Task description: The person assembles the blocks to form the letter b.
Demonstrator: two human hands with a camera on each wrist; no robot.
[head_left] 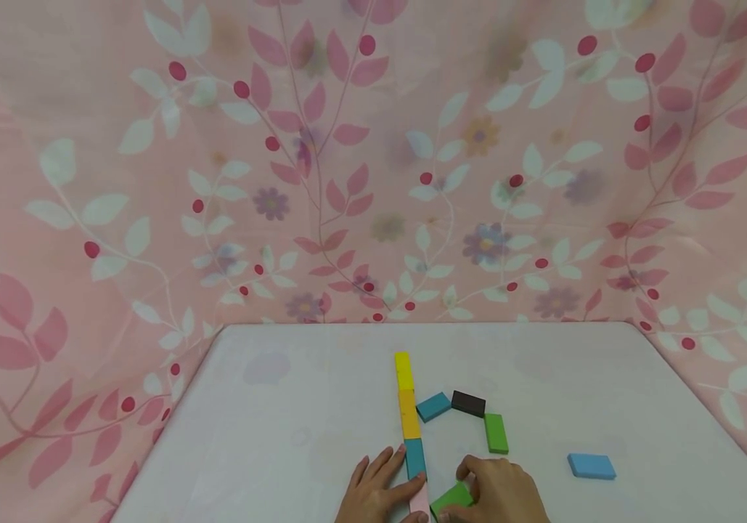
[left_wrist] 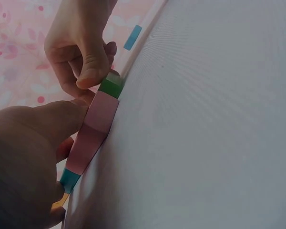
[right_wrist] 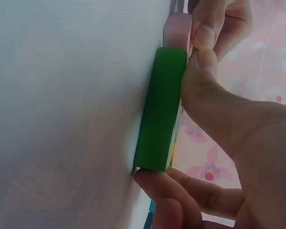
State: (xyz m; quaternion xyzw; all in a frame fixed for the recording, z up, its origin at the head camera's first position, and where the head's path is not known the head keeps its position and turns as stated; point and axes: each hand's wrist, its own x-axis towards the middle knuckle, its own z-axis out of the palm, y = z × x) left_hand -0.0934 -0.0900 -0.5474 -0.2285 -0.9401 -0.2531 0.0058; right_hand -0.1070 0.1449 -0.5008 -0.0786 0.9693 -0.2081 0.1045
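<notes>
A line of blocks runs down the middle of the table in the head view: a yellow block [head_left: 403, 371], an orange block [head_left: 409, 414], a teal block [head_left: 415, 457] and a pink block [head_left: 419, 501]. My left hand [head_left: 376, 490] lies against the lower part of this line, fingers spread along its left side, one reaching across the pink block. The right hand [head_left: 500, 490] pinches a green block [right_wrist: 162, 109] between thumb and fingers. In the right wrist view, that block lies flat, one end close to the pink block.
Right of the line, a blue block [head_left: 434, 407], a black block [head_left: 468, 404] and a second green block [head_left: 496, 434] form a curve. A light blue block [head_left: 592, 466] lies apart, farther right. Behind the white table [head_left: 268, 436] hangs a pink floral cloth [head_left: 373, 160].
</notes>
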